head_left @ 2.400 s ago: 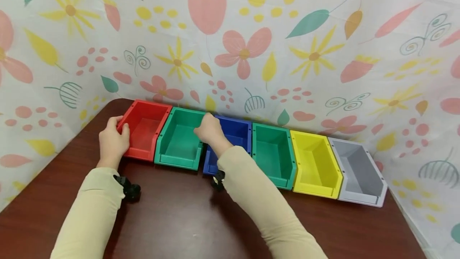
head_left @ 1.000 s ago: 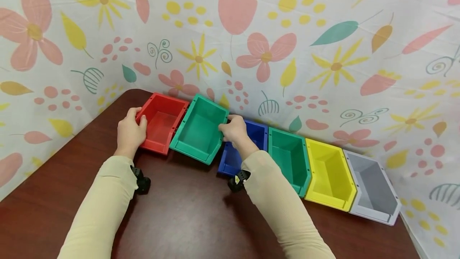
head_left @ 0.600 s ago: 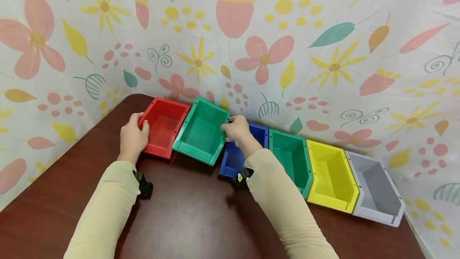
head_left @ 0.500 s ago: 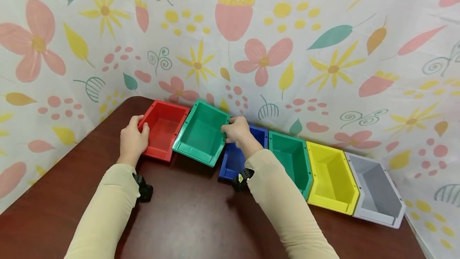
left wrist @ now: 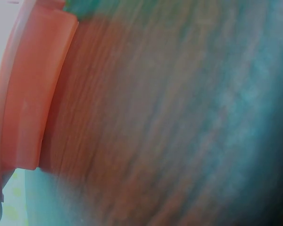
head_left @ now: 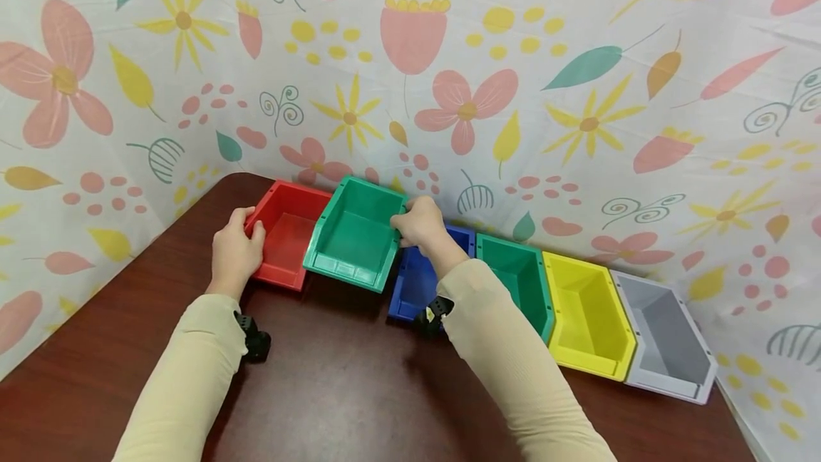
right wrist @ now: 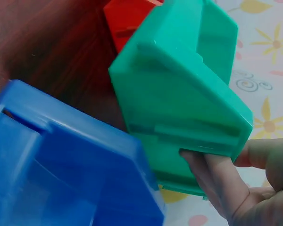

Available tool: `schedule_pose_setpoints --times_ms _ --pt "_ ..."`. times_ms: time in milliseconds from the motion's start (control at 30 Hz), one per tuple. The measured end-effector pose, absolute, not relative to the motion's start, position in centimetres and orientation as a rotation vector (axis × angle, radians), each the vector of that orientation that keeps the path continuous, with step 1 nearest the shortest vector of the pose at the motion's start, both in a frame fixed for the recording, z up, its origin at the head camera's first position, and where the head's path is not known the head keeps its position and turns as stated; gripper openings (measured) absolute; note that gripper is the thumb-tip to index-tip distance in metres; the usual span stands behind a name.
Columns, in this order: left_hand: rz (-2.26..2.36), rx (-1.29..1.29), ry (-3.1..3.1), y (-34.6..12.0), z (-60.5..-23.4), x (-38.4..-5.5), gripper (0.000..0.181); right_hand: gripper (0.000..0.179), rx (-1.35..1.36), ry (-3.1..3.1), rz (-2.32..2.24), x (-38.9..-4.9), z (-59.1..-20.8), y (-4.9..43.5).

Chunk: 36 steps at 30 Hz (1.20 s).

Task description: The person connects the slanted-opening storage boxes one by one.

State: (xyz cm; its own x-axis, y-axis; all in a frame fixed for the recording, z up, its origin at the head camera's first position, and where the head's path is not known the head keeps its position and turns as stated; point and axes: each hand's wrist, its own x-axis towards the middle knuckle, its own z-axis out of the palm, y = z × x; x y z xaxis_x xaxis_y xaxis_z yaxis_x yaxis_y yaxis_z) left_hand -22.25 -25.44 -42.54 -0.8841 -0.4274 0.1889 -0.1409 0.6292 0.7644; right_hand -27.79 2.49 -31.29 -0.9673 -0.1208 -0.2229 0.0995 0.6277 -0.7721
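Note:
My right hand [head_left: 422, 223] grips the right side rim of a green storage bin [head_left: 355, 234]. In the right wrist view this green bin [right wrist: 179, 99] is raised and tilted, fingers [right wrist: 221, 179] under its rim and thumb on the other side. Its left side overlaps the red bin [head_left: 291, 234] at the left end of the row. My left hand [head_left: 236, 248] holds the red bin's left wall, thumb over the rim. The left wrist view shows mostly the red bin's front [left wrist: 33, 89] and blurred table. A blue bin [head_left: 420, 284] stands right of the raised bin, partly behind my right hand.
Further right along the wall stand a second green bin [head_left: 513, 276], a yellow bin [head_left: 586, 316] and a grey bin [head_left: 667, 334], side by side. Behind the row hangs a flower-patterned sheet [head_left: 410, 91]. Everything stands on a dark brown wooden table [head_left: 333, 391].
The first green bin has been lifted from its place between red and blue, turned, and its front now tips up more. My left hand stays on the red bin. The head view shifted.

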Motion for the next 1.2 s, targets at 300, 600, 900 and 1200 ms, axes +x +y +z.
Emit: schedule_pose_setpoints --times_ms 300,600,900,1200 --pt "-1.145 0.438 -2.5 -25.06 -42.4 -22.45 0.044 0.036 -0.012 2.561 -1.264 -27.88 -30.84 2.97" --pt "-1.141 0.436 -2.497 -25.18 -42.33 -22.33 0.044 0.042 0.002 2.53 -1.321 -27.67 -30.49 2.9" --pt "-1.152 0.443 -2.507 -25.06 -42.25 -21.78 0.046 0.062 -0.051 2.636 -1.142 -27.24 -30.93 2.41" --pt "-1.147 0.467 -2.486 -24.85 -42.65 -21.64 0.045 0.05 -0.164 2.655 -1.144 -27.09 -31.37 3.36"
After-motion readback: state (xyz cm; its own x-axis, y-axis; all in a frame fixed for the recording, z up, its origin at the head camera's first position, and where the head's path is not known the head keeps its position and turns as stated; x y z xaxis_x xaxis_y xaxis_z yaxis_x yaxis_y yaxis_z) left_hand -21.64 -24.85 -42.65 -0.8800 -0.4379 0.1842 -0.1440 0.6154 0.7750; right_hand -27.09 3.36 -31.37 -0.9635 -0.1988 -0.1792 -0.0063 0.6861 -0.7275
